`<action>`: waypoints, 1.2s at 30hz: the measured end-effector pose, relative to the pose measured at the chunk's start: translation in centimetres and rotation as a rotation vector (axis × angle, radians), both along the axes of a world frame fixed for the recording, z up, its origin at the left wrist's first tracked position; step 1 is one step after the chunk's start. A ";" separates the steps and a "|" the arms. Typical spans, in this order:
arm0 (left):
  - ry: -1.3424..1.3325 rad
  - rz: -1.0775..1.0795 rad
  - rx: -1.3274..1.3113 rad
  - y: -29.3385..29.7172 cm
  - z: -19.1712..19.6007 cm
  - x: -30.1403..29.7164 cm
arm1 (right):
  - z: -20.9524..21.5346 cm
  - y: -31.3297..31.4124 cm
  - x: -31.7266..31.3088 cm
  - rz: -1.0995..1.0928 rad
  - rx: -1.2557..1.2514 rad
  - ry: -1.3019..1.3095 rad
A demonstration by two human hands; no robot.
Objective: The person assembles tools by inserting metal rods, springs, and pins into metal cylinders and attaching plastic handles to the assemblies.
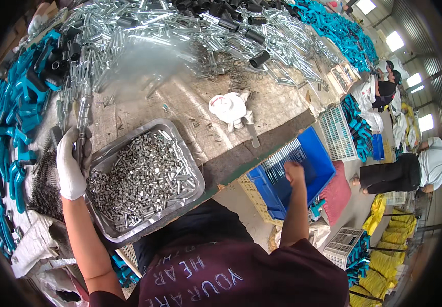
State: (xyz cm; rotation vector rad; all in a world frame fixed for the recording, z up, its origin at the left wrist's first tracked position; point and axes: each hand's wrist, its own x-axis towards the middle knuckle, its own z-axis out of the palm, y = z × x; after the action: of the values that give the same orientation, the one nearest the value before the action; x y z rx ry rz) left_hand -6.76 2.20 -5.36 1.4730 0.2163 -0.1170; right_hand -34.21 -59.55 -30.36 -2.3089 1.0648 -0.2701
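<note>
My left hand, in a white glove with dark fingers, is closed round a slim metal tube part at the left edge of a metal tray. The part points away from me. Small silvery metal pieces, short pins and nuts or bushings by their look, fill the tray. My right hand, bare, is over a blue bin on my right. Its fingers are curled together; whatever they hold is hidden. Beneath and beside that hand lie neat rows of metal rods in the bin.
Heaps of metal tubes, black sleeves and teal housings cover the bench. A white bundle with a flat blade-like piece lies mid-bench. Springs sit left. Crates, yellow sacks and other people are at right.
</note>
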 end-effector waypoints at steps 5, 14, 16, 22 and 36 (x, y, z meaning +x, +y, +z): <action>0.000 0.106 0.025 -0.2 -0.7 -0.2 | -5.4 3.3 0.9 0.414 -0.213 0.348; -0.002 0.096 -0.082 0.3 -1.1 -0.2 | -6.9 3.8 4.6 0.417 -0.264 0.512; -0.011 0.151 -0.055 0.5 -1.0 -0.4 | -7.0 4.7 5.5 0.428 -0.236 0.565; -0.018 0.049 -0.066 2.3 -1.9 0.0 | -10.3 4.1 4.7 0.437 -0.247 0.595; -0.021 0.050 -0.065 1.0 -1.1 -0.2 | -4.7 1.5 4.9 -0.105 -0.243 0.407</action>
State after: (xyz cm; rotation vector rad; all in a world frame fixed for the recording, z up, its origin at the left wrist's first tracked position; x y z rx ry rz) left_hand -6.99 3.23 -6.48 1.4027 0.2300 -0.0676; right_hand -29.30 -58.08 -35.04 -2.5971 1.4217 0.0396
